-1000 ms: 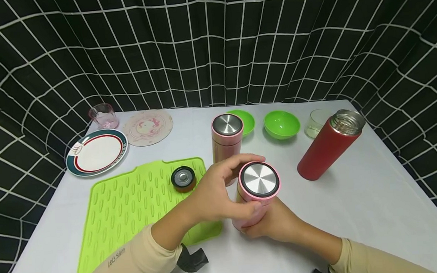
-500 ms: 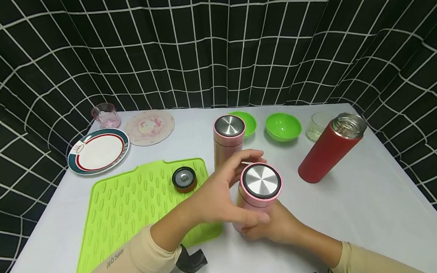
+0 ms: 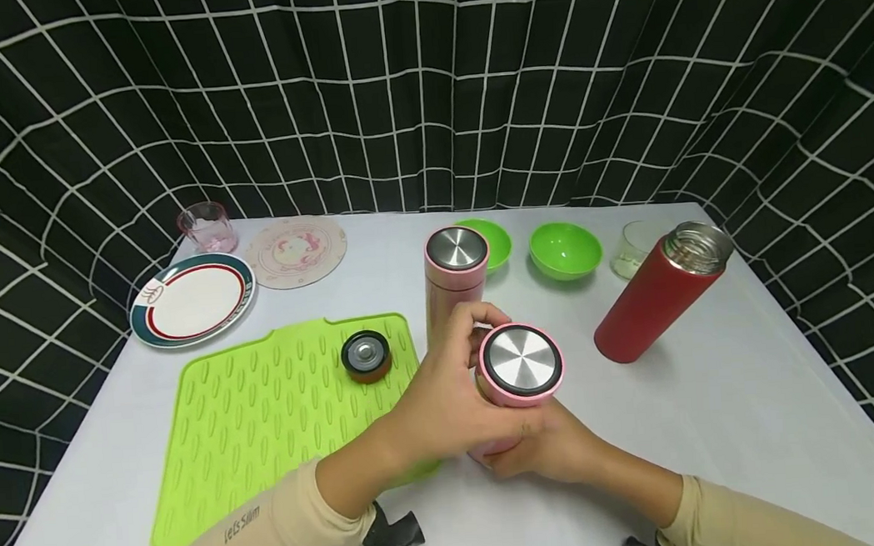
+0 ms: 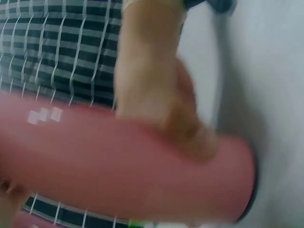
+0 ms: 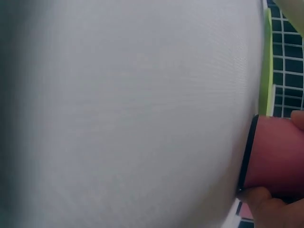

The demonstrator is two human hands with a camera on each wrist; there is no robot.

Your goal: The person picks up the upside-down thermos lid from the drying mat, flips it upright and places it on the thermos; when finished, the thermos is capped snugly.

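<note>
Here we are, both hands on the pink bottle, lid end up, near the middle of the table and leaning a touch away from the vertical. My right grip has it low down, wrapped round the body near the dark base ring. My left grip is curled about the upper part, thumb on the near side, fingers round behind, just under the steel-topped lid. Whether the base touches the cloth, I can't tell from here.

Now, the feel of it: I'd call this a rigid metal flask, no give at all, so squeezing firmly ought to do no harm. The smooth pink coat looks likely to slide under dry fingers, and a round barrel could spin in the palm. Weight? Contents are hidden; I'd treat it as middling heavy, more so if it's full. Best hold, to my eye: one palm flat round the lower body, the other higher up. I wouldn't trust the lid alone for lifting; it may well turn.

Mind the neighbour, too: a second pink bottle stands right behind my left knuckles, tight enough for a careless elbow-out to knock it. The uncapped red bottle leans in view farther right, well apart.
</note>
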